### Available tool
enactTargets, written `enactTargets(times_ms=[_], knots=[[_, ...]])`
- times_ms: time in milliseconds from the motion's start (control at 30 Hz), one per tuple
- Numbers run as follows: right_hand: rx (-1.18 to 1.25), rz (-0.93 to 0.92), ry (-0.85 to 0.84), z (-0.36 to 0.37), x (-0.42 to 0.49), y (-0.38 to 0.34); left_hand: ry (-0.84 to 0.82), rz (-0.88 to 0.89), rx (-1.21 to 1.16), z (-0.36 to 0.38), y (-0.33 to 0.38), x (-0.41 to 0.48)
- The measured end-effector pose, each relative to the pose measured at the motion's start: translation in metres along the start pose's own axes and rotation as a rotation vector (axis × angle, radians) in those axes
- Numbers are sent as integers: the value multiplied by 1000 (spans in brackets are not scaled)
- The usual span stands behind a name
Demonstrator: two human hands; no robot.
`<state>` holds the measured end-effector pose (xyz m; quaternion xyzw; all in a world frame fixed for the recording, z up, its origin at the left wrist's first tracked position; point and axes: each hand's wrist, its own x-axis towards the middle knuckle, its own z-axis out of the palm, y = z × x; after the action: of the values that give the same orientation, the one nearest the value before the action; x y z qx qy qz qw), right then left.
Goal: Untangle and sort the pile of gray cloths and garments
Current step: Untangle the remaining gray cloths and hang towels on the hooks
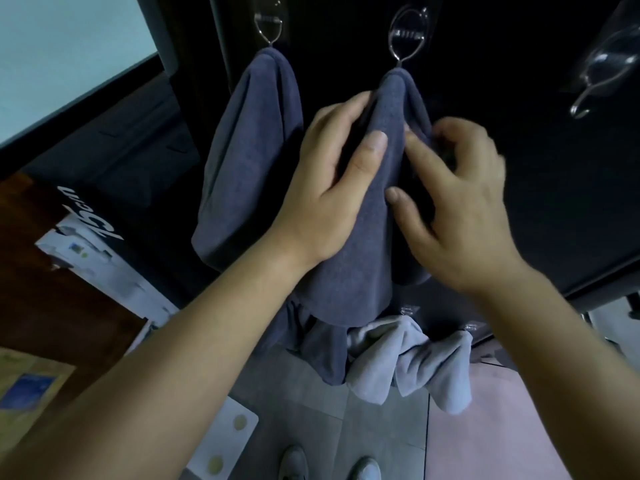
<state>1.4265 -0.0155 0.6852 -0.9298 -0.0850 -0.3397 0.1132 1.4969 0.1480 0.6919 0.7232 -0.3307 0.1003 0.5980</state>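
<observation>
Gripping the dark gray cloth (356,271) at frame centre, the left hand (332,181) is curling round one fold and the right hand (464,202) is pinching the other, probably gathering it to hang straight from the upper-centre hook (408,33).

A dark gray cloth (247,150) hangs bunched beside a second dark cloth (349,265). Below them dangle pale gray cloths (381,355) and a third dark cloth (318,355).

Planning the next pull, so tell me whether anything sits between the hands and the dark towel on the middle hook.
Nothing visible does. The left hand and right hand both grip the dark towel just below its hook.
</observation>
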Motion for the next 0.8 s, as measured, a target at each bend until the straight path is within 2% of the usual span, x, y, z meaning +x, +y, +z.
enactTargets(times_ms=[167,333,433,533,600,667,733,800], knots=[[431,267,-188,21,-43,-9,-27,-133,-150,8,-3,-11],[521,272,-206,34,-38,-10,-56,-160,-241,6,-1,-3],[551,278,-241,36,-39,-5,-43,-116,-146,2,-5,-4],[506,277,-237,32,-50,0,30,-81,122,-2,-5,-12],[468,276,-221,27,-62,0,119,34,289,-5,0,-18],[407,277,-190,22,-80,1,158,308,375,-7,12,-23],[324,291,-160,15,-101,4,65,505,341,0,29,-24],[254,354,-166,8,-126,8,-111,517,272,18,44,-26]])
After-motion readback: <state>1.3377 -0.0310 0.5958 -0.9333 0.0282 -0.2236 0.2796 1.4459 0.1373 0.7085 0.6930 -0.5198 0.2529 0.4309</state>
